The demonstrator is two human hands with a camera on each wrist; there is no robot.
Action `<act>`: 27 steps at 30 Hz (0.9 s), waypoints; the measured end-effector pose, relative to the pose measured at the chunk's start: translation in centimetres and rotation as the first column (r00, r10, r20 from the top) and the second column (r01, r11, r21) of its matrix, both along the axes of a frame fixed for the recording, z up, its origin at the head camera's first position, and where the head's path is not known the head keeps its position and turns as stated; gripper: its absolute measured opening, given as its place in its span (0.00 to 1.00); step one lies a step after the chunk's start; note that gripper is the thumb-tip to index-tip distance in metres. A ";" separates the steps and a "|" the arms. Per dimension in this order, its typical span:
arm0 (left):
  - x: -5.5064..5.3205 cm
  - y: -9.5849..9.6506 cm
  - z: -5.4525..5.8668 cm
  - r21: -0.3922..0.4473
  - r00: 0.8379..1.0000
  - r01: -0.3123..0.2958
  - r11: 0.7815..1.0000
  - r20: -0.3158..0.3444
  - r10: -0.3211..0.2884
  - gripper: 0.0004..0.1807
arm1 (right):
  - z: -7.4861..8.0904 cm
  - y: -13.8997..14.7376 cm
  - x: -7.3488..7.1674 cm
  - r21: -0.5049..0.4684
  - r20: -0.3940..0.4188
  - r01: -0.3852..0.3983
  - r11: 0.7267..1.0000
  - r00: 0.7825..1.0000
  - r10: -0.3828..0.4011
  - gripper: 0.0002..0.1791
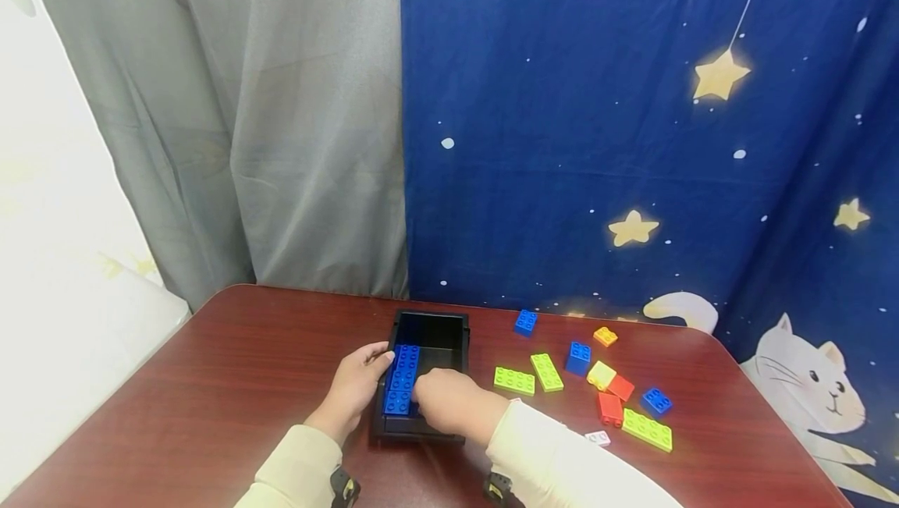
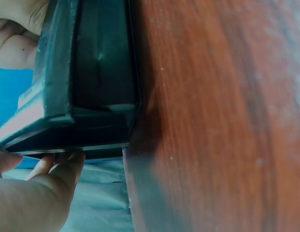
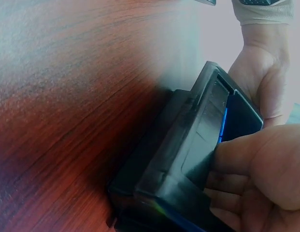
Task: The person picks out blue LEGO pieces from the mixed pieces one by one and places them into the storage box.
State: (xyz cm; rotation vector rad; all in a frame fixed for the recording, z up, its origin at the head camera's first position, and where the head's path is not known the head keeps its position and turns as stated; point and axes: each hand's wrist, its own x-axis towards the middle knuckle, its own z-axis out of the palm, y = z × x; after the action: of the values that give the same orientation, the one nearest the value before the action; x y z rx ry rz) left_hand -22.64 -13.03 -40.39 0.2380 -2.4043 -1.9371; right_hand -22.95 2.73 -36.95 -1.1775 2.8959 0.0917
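A black open-topped box stands on the table, with blue studded toy bricks lined along its left inner side. My left hand grips the box's left side, thumb at the rim; in the left wrist view the fingers of that hand lie against the outer wall of the box. My right hand reaches down inside, beside the blue bricks. Seen from the right wrist, the right hand has bent fingers inside the box; their tips, and anything between them, are hidden.
To the right lie lime bricks, blue bricks, red bricks, a yellow brick, an orange brick and a white brick. Curtains hang behind the brown table.
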 end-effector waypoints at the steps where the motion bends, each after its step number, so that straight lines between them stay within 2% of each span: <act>1: 0.0 0.0 0.0 -0.001 1.000 0.001 1.000 0.001 -0.001 0.24 | 0.0 0.0 0.0 0.002 -0.001 -0.001 1.000 1.000 0.001 0.03; 13: 0.0 -0.1 0.1 -0.009 1.000 -0.003 1.000 0.006 0.003 0.24 | 0.1 -0.1 0.2 0.007 -0.017 0.017 1.000 1.000 -0.017 0.04; 21: 0.1 -0.1 0.0 -0.021 1.000 -0.005 1.000 0.009 0.005 0.24 | 0.2 0.0 0.2 -0.005 0.029 0.037 0.999 0.999 -0.037 0.04; 27: 0.1 -0.1 0.2 -0.018 1.000 -0.004 1.000 0.010 0.004 0.24 | 0.7 0.7 0.3 -0.032 -0.016 0.018 0.999 1.000 -0.018 0.05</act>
State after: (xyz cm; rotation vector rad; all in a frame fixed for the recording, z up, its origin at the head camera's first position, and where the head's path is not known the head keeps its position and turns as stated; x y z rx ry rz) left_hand -22.53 -13.10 -40.18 0.2524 -2.4238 -1.9164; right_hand -22.66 3.47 -36.27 -1.1603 2.9326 0.0563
